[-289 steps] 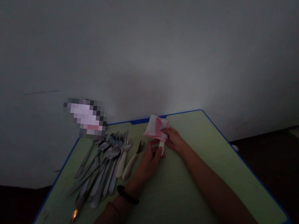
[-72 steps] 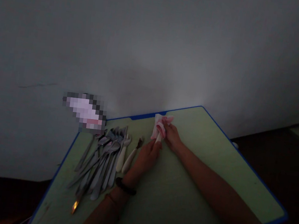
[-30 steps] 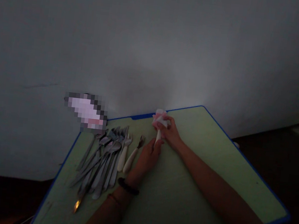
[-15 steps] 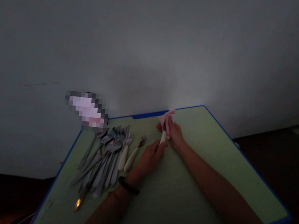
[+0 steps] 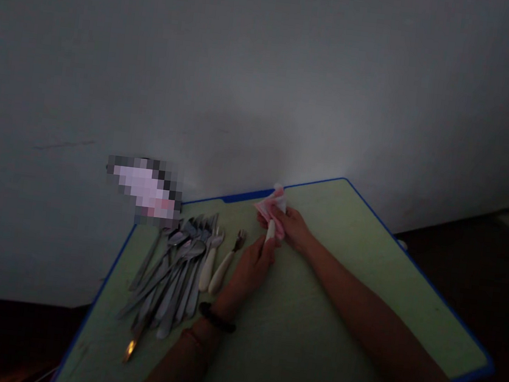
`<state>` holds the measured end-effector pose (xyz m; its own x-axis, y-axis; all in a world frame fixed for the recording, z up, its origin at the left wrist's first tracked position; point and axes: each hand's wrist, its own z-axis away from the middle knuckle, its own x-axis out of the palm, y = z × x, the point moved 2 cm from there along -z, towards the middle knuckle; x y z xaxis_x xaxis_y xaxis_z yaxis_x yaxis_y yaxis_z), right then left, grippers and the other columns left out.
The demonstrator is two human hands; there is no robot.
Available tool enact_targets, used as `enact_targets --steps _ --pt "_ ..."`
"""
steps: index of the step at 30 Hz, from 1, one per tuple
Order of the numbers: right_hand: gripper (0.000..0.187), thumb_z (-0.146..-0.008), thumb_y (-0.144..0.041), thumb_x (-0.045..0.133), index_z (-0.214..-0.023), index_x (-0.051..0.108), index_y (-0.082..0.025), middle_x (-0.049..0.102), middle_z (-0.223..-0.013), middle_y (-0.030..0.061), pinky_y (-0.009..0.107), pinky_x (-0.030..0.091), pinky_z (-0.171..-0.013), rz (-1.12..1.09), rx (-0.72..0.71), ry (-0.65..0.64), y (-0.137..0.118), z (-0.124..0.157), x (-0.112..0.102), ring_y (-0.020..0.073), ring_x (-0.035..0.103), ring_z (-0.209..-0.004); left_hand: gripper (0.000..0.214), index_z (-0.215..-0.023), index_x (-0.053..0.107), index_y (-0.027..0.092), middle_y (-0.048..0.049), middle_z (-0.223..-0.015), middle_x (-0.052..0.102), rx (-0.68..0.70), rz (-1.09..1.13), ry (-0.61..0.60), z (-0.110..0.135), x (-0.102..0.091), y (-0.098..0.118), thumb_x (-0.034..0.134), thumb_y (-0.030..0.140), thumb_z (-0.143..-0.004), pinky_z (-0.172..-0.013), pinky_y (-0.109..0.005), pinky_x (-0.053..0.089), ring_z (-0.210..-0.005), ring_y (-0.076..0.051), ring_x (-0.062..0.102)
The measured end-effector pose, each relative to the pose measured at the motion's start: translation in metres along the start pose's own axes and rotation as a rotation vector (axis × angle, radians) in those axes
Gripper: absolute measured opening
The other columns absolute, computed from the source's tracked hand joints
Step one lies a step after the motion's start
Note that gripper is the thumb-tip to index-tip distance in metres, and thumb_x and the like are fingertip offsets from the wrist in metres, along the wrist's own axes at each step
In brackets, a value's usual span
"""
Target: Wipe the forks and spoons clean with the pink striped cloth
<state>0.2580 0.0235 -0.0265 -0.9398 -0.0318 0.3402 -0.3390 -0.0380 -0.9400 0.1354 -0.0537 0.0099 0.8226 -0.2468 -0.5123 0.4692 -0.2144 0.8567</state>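
While the left grip pinches a white handle, right grip clasping pink cloth, cutlery nearby

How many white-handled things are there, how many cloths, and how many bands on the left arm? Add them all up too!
White-handled things: 3 (left fork, right fork, utensil held by the left hand)
Cloths: 1 (pink-and-white cloth)
Bands: 2 (black band, reddish band)
Total: 6

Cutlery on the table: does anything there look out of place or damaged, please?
Yes: in the cutlery pile, one near end juts out toward the viewer and shines orange-gold among grey ones; colour or reflection, I cannot tell. No damage is visible.
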Motion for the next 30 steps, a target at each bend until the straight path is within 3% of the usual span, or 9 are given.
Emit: enact_targets --steps 7,11,16,22,27,30 --pt "0.044 -0.072 -0.057 0.054 -0.077 0.063 -0.013 0.063 -0.057 0.0032 0.026 0.047 -0.054 -0.177 -0.019 0.111 -0.002 0.002 0.007 0.0130 0.057 -0.051 0.039 -0.097 0.058 0.016 0.0017 -0.061 0.050 0.016 0.014 -0.091 0.000 -0.002 0.003 0.030 0.042 -0.090 -0.050 -0.022 0.035 -0.055 -0.013 0.047" --pt "0.044 -0.076 -0.054 0.052 -0.082 0.062 -0.012 0.067 -0.068 0.0077 0.027 0.051 -0.055 -0.291 0.022 0.073 -0.008 0.005 0.010 0.0150 0.061 -0.057 0.037 -0.095 0.059 0.016 0.0025 -0.059 0.045 -0.005 0.108 -0.096 -0.001 -0.003 0.001 0.033 0.043 -0.089 -0.047 -0.022 0.032 -0.051 -0.012 0.044" --pt "0.035 -0.076 -0.047 0.057 -0.090 0.058 -0.014 0.068 -0.080 0.0081 0.028 0.052 -0.057 -0.350 0.033 0.004 -0.014 0.005 0.011 0.0151 0.064 -0.063 0.035 -0.089 0.056 0.017 0.0046 -0.056 0.037 -0.042 0.263 -0.022 -0.003 0.001 -0.004 0.033 0.044 -0.089 -0.042 -0.020 0.030 -0.046 -0.010 0.037" --pt "0.031 -0.073 -0.040 0.062 -0.093 0.054 -0.018 0.068 -0.080 0.0042 0.028 0.051 -0.058 -0.381 -0.012 0.048 -0.011 0.003 0.010 0.0150 0.064 -0.063 0.029 -0.110 0.038 0.020 0.0055 -0.066 0.040 -0.085 0.392 0.137 -0.004 0.004 -0.008 0.035 0.040 -0.090 -0.044 -0.016 0.034 -0.050 -0.008 0.041" --pt "0.025 -0.074 -0.038 0.060 -0.086 0.054 -0.017 0.066 -0.077 0.0033 0.028 0.051 -0.064 -0.484 -0.078 0.167 -0.008 -0.003 0.004 0.0147 0.063 -0.067 0.027 -0.109 0.044 0.020 0.0032 -0.071 0.047 -0.039 0.374 0.096 -0.003 0.002 -0.004 0.038 0.038 -0.089 -0.046 -0.016 0.038 -0.054 -0.007 0.046" --pt "0.026 -0.074 -0.039 0.060 -0.086 0.055 -0.016 0.066 -0.078 0.0044 0.028 0.051 -0.067 -0.494 -0.074 0.167 -0.009 -0.005 0.001 0.0148 0.063 -0.070 0.029 -0.109 0.047 0.018 0.0019 -0.073 0.050 -0.018 0.286 0.085 -0.003 0.001 -0.003 0.037 0.038 -0.090 -0.045 -0.016 0.038 -0.050 -0.006 0.046"
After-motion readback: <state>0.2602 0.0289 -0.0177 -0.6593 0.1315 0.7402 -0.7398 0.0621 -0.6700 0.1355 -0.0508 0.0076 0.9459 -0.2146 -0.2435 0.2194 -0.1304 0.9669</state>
